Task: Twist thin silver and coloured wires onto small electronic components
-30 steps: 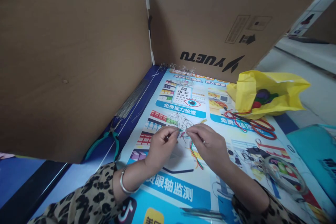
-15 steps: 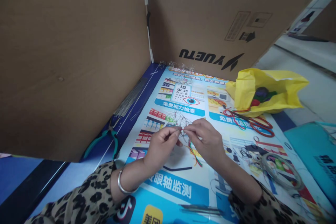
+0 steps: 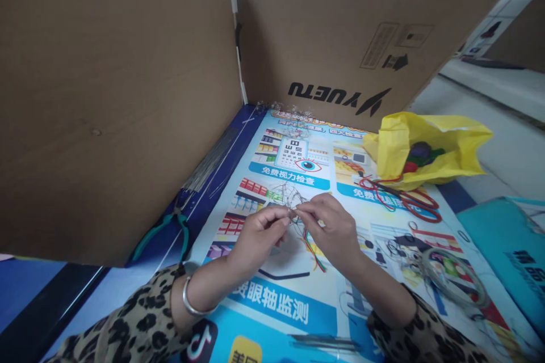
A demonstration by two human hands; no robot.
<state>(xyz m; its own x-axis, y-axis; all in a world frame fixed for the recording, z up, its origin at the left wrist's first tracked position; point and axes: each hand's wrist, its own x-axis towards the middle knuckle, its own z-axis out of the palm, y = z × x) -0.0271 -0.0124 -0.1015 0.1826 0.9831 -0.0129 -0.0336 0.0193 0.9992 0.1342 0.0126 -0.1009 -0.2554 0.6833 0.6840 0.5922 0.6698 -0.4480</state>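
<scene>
My left hand (image 3: 259,238) and my right hand (image 3: 330,229) meet fingertip to fingertip over the poster. Both are closed in a pinch on a bent-wire piece (image 3: 286,193) of thin silvery wire, which shows behind and between the fingers. Exactly which bit lies between the fingertips is too small to make out. From the piece, under my right hand, hangs a bunch of red, green and yellow threads (image 3: 314,252). A silver bangle circles my left wrist.
Cardboard walls (image 3: 128,96) stand left and behind. Teal-handled pliers (image 3: 164,232) and straight wires (image 3: 208,164) lie left. On the right are red-handled scissors (image 3: 419,204), a yellow bag (image 3: 460,142) holding yarn balls, a wire coil (image 3: 455,278) and a teal pouch (image 3: 506,249). Metal rods (image 3: 326,342) lie in front.
Both hands stay pinched together at nearly the same spot. A bit of red thread seen between the fingertips earlier no longer shows clearly. The whole view has shifted slightly.
</scene>
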